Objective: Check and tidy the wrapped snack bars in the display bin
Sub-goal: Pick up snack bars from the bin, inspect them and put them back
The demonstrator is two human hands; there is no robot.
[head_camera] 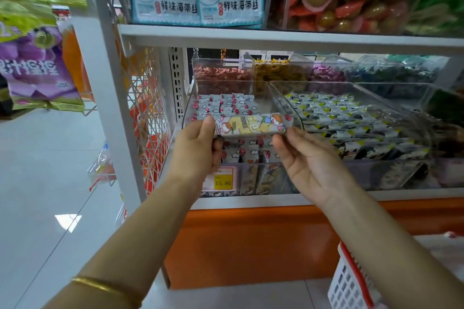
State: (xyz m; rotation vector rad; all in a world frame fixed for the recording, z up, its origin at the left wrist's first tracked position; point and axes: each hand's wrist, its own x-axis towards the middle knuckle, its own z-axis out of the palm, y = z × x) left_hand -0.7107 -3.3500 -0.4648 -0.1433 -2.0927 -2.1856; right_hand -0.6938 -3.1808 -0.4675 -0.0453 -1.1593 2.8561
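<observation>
A wrapped snack bar (251, 124) with cartoon figures and a yellow middle is held level above the clear display bin (187, 113). My left hand (198, 148) pinches the bar's left end between thumb and fingers. My right hand (308, 158) is at the bar's right end with the palm turned up, fingertips touching it from below. Rows of similar grey-wrapped bars (226, 105) with red dots and clouds fill the bin beneath. A yellow price tag (222, 182) reading 15.80 sits on the bin's front.
A second clear bin (414, 130) of black, white and yellow wrapped snacks stands to the right. Smaller bins of candy (223, 74) sit behind. The upper shelf (276, 37) holds seaweed packs. A white and red basket (351, 283) stands on the floor at lower right.
</observation>
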